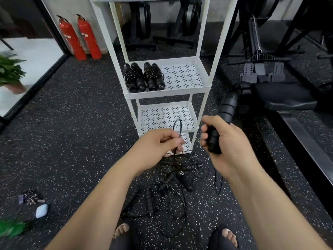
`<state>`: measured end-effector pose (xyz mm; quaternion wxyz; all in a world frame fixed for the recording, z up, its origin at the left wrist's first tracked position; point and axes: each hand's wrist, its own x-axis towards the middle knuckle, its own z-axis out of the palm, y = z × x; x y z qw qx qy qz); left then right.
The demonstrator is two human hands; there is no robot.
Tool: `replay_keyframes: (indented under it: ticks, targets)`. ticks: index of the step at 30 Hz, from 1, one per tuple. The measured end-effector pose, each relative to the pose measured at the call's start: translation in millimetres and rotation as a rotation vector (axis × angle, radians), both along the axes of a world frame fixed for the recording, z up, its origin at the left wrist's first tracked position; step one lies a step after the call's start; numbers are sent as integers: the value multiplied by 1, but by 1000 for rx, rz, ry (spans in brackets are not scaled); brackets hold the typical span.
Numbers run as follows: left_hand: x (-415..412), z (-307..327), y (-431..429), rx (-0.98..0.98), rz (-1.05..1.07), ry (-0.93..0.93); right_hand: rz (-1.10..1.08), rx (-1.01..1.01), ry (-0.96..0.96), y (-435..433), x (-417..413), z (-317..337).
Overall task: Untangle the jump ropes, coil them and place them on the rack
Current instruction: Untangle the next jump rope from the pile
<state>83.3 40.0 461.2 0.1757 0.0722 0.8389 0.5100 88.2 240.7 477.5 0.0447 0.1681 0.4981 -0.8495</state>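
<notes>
My right hand (219, 139) grips black ribbed jump-rope handles (227, 109), held upright in front of the white rack (203, 91). My left hand (158, 147) pinches a thin black cord (177, 123) that loops above my fingers and drops to the floor. Below my hands lies a tangle of jump ropes (173, 184) with several black handles and loose cords on the speckled floor. Two coiled ropes (144, 77) sit side by side on the left of the rack's middle shelf.
Two red fire extinguishers (80, 37) stand at the back left by a mirror wall. Keys (29, 196) and a small white case (41, 211) lie on the floor at the left. Black gym machines and a bench (281, 98) stand to the right. My bare feet show at the bottom.
</notes>
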Motion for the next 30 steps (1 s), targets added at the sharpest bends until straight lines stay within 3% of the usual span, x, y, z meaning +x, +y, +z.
replay_keyframes:
  ticks: [6, 14, 20, 26, 30]
  targets:
    - [-1, 26, 2, 319, 185, 161, 233, 178, 45, -22, 15, -4]
    - [-9, 28, 3, 522, 283, 213, 228, 384, 120, -38, 21, -6]
    - [-15, 9, -3, 418, 279, 140, 186, 316, 171, -39, 20, 0]
    - [-22, -38, -14, 171, -40, -201, 157, 202, 205, -30, 15, 16]
    - [-20, -68, -11, 136, -231, -253, 134, 176, 209, -21, 13, 22]
